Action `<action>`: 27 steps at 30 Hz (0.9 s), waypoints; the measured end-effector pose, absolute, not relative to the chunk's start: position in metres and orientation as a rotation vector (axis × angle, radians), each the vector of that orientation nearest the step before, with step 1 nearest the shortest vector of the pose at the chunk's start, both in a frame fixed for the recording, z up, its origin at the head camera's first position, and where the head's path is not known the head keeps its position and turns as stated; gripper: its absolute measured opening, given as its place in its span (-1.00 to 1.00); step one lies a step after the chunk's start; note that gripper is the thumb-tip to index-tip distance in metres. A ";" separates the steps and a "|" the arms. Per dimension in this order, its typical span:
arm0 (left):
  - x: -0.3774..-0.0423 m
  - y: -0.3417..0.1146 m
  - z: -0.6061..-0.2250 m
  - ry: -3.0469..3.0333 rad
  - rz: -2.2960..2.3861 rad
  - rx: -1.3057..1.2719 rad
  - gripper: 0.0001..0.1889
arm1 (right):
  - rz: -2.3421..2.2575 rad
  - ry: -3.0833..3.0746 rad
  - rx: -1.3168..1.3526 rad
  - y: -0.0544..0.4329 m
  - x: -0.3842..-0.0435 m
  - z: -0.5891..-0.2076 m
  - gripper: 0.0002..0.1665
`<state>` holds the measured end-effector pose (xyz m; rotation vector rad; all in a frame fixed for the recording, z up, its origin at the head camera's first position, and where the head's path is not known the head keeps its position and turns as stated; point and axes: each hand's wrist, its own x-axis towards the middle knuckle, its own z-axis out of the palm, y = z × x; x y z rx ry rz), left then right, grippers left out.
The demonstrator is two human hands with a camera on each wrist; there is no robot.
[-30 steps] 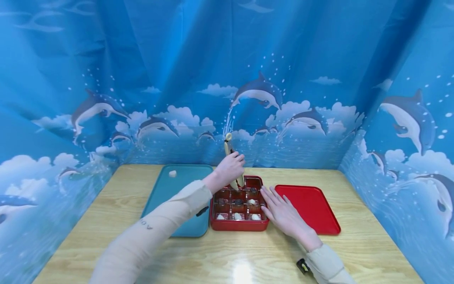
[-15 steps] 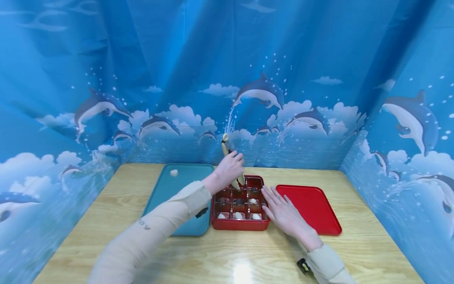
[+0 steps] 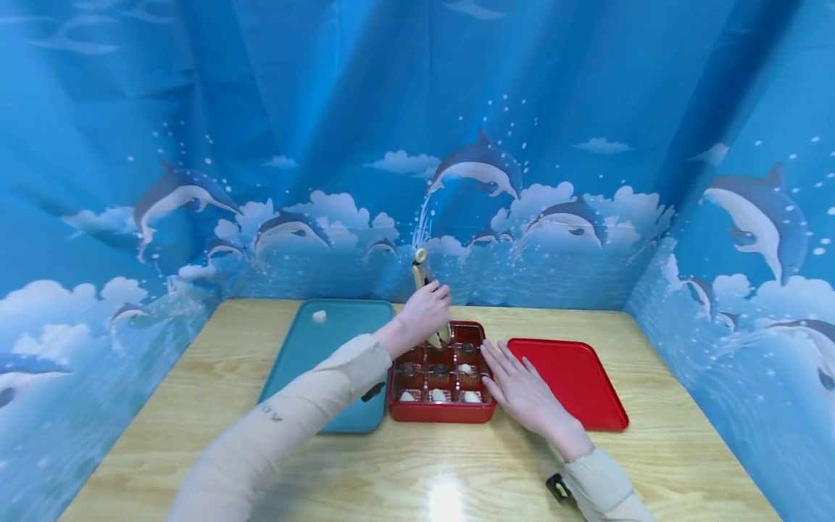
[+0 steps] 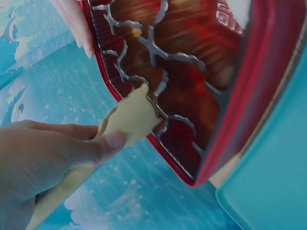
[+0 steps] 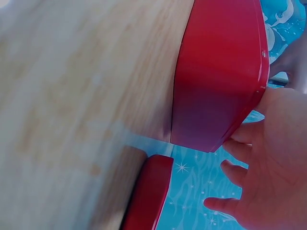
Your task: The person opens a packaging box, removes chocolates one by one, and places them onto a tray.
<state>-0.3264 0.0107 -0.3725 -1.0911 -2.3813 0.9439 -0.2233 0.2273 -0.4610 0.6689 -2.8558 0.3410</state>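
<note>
My left hand (image 3: 424, 312) grips a pair of cream-coloured tongs (image 4: 134, 115), their tips down at the back row of a red box (image 3: 443, 413). Thumb and fingers press the tongs from both sides in the left wrist view. I cannot tell whether the tips hold anything. A clear divider splits the box into compartments. White pieces (image 3: 438, 396) lie in the front row; dark pieces (image 3: 440, 370) and a white one lie in the middle row. Another dark piece (image 3: 467, 349) sits at back right. My right hand (image 3: 522, 388) rests with extended fingers against the box's right side.
Left of the box lies a teal tray (image 3: 352, 326) with one white piece (image 3: 319, 316) near its far edge. A red lid-like tray (image 3: 567, 384) lies to the right. A blue dolphin-print curtain (image 3: 365, 145) hangs behind the wooden table (image 3: 404, 471).
The tongs shift slightly at the back row and their tilt changes a little, still in my left hand. My right hand stays against the box.
</note>
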 end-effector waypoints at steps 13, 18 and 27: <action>-0.322 -0.023 -0.367 -2.367 0.746 -1.064 -0.83 | 0.342 -2.890 0.660 0.225 -0.221 -0.461 -0.26; -0.321 -0.038 -0.369 -2.381 0.590 -1.049 -0.74 | 0.336 -2.901 0.653 0.227 -0.221 -0.460 -0.26; -0.315 -0.070 -0.386 -2.370 0.209 -1.004 -0.63 | 0.332 -2.905 0.657 0.228 -0.223 -0.461 -0.25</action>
